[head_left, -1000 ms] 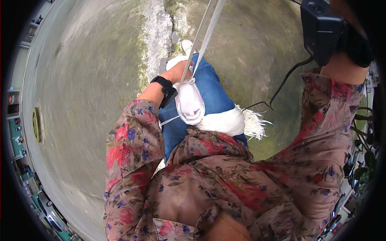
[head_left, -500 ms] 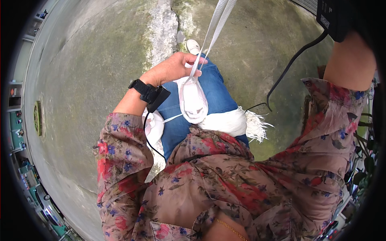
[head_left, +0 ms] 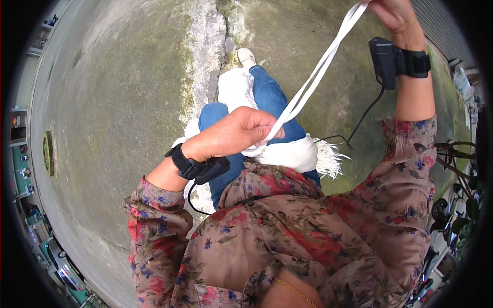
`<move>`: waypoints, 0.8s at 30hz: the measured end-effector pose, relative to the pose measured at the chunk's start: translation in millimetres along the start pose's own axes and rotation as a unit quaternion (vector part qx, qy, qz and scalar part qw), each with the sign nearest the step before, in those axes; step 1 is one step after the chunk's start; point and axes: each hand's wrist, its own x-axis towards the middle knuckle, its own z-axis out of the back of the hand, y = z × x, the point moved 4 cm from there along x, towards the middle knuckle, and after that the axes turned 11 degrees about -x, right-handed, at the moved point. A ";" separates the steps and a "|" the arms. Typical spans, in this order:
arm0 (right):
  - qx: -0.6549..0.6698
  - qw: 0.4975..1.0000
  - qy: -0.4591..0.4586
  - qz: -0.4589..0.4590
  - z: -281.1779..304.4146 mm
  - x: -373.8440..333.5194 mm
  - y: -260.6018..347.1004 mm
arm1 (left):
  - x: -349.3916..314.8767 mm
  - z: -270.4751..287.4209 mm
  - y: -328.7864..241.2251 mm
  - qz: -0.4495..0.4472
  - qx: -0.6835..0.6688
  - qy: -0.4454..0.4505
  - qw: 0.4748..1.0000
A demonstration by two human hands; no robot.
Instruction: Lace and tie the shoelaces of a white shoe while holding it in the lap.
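Observation:
A pair of flat white cords (head_left: 324, 64) stretches slantwise between my two hands. Over my lap, my left hand (head_left: 241, 130) is closed around their lower end. Up at the top right edge, my right hand (head_left: 395, 16) pinches the other end, its fingertips partly cut off by the picture's rim. A white cloth piece (head_left: 236, 87) lies across my left knee, beyond the left hand. Under and beside that hand sits a white bundle of strips (head_left: 290, 155) on my right thigh, its frayed ends (head_left: 331, 159) hanging off the outer side. More white material (head_left: 181, 143) shows partly behind my left wrist.
Black devices with cables are strapped to both wrists. Below me is a mossy concrete floor (head_left: 128, 102) with a pale cracked strip (head_left: 208, 41). Green plants (head_left: 465, 220) stand at the far right; vehicles and shelves line the left rim.
My right hand has come down into view, holding the cords. The left hand has moved nearer my body and closed on them. The white cloth piece now lies farther out, over the knee.

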 end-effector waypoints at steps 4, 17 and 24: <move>-0.246 0.894 -0.022 -0.375 -46.3 -79.0 -198.3 | -10.1 -34.8 52.3 0.003 0.212 0.097 0.972; -0.159 0.888 0.021 -0.430 -124.6 -147.2 -318.6 | 39.9 101.1 64.1 -0.067 0.456 -0.230 0.857; -0.158 0.885 0.077 -0.432 -133.5 -176.1 -339.4 | 71.1 79.6 86.5 -0.033 0.632 -0.070 0.771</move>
